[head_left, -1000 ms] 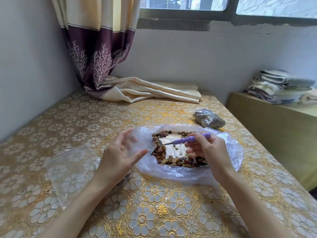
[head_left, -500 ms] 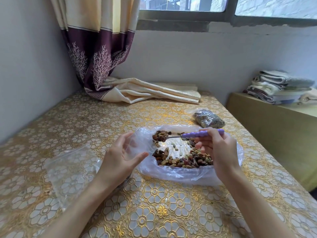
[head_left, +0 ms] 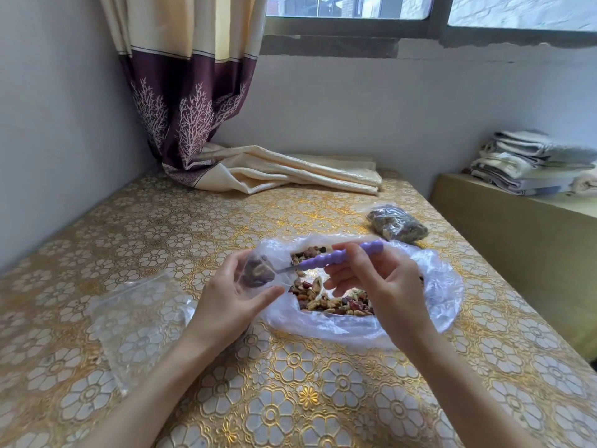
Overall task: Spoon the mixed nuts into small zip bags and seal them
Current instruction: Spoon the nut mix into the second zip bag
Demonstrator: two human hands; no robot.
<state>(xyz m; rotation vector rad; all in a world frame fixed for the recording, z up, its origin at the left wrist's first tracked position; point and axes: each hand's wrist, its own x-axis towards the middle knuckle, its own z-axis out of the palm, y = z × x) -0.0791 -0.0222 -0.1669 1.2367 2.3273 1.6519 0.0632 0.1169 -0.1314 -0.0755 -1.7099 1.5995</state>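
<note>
A home room: patterned curtain (head_left: 190,92) by the window (head_left: 420,11), floral tablecloth (head_left: 290,383), folded towels (head_left: 533,163).

The spoon (head_left: 326,260) bowl is blurred inside the small bag (head_left: 258,273), and the left hand (head_left: 231,300) covers most of that bag's lower part. The right hand (head_left: 381,286) hides part of the nuts (head_left: 326,300). The sealed bag (head_left: 398,224) contents are too small to identify. Both forearms run off the bottom edge.

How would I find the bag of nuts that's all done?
Start at the big open plastic bag of loose nuts mid-table. Look just past its far right edge, toward the wall. The small filled bag lies there alone, dark and stuffed plump, unlike the flat empty bags on the left.
</note>
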